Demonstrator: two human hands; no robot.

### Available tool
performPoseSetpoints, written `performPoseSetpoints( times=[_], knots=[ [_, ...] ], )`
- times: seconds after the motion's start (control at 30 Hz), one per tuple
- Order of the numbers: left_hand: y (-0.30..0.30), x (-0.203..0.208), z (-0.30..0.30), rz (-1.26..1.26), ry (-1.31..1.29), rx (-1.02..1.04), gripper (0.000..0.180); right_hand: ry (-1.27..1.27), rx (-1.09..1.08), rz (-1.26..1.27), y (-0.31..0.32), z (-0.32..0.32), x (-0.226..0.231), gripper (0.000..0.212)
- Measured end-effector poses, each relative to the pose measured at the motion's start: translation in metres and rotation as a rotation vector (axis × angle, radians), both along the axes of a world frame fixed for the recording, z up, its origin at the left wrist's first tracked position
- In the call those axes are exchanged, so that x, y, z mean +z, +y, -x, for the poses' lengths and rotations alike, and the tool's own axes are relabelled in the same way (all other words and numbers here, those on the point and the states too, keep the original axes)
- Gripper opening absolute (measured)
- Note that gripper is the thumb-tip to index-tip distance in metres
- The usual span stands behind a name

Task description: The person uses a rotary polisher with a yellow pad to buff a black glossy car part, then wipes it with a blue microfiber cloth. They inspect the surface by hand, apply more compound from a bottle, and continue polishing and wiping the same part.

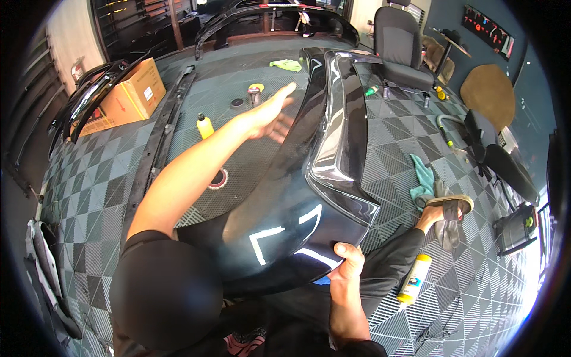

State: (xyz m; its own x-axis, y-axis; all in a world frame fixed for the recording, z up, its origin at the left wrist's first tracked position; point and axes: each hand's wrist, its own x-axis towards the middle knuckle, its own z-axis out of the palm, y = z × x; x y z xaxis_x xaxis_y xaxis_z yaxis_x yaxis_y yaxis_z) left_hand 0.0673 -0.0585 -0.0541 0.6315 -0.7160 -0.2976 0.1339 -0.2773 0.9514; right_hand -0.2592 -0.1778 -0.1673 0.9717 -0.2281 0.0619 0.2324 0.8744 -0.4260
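A person sits on a tiled floor (83, 205) with a large black car panel (288, 190) lying across the lap, its far end reaching toward a dark chair (401, 38). The right hand (348, 260) grips the panel's near right corner, thumb on top. The left hand (272, 116), slightly blurred, is open with fingers apart and holds nothing; it is at the panel's left edge, and contact cannot be told.

As for progress, much of the panel looks glossy, with crisp white reflections. A brownish, hazy patch on its left side may be leftover film or merely reflection, so whether the surface is finished is unclear. The round pad (218, 179), yellow bottle (204, 127), green cloth (285, 65) and teal cloth (422, 177) are on the floor, out of the hands.

The panel's near right corner is close to the bent leg (389, 262), which leaves little room there. On the left, tiles show between panel and long black strip (156, 149), but the pad and bottle interrupt that space. Beyond the leg, a white-and-yellow bottle (415, 279) lies on its side.
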Motion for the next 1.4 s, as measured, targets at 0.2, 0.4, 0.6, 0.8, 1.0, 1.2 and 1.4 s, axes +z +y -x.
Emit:
performPoseSetpoints(
  times=[0.2, 0.4, 0.6, 0.8, 1.0, 1.2, 1.4],
  knots=[
    [0.029, -0.02, 0.048, 0.001, 0.08, -0.129, 0.103, 0.049, -0.103, 0.134, -0.05, -0.006, 0.012, 0.056],
    [0.03, -0.026, 0.081, 0.121, 0.08, -0.3, 0.098, -0.003, -0.151, 0.265, -0.107, -0.024, 0.032, 0.057],
    [-0.014, -0.025, 0.087, 0.253, -0.073, -0.364, 0.089, -0.025, -0.18, 0.307, -0.17, -0.04, 0.051, 0.041],
    [-0.05, 0.003, 0.027, 0.636, 0.185, -0.045, 0.091, 0.024, -0.227, 0.558, -0.198, -0.044, 0.132, 0.047],
    [-0.066, 0.055, 0.037, 0.881, 0.062, 0.11, 0.065, 0.078, -0.243, 0.999, -0.265, -0.066, 0.207, 0.053],
    [-0.05, 0.054, 0.04, 1.124, 0.103, 0.088, 0.042, 0.096, 0.016, 1.478, -0.236, -0.088, 0.305, 0.051],
    [-0.069, 0.061, 0.057, 1.146, 0.121, 0.088, 0.031, 0.306, -0.158, 1.655, -0.209, -0.082, 0.39, 0.042]
  ],
)
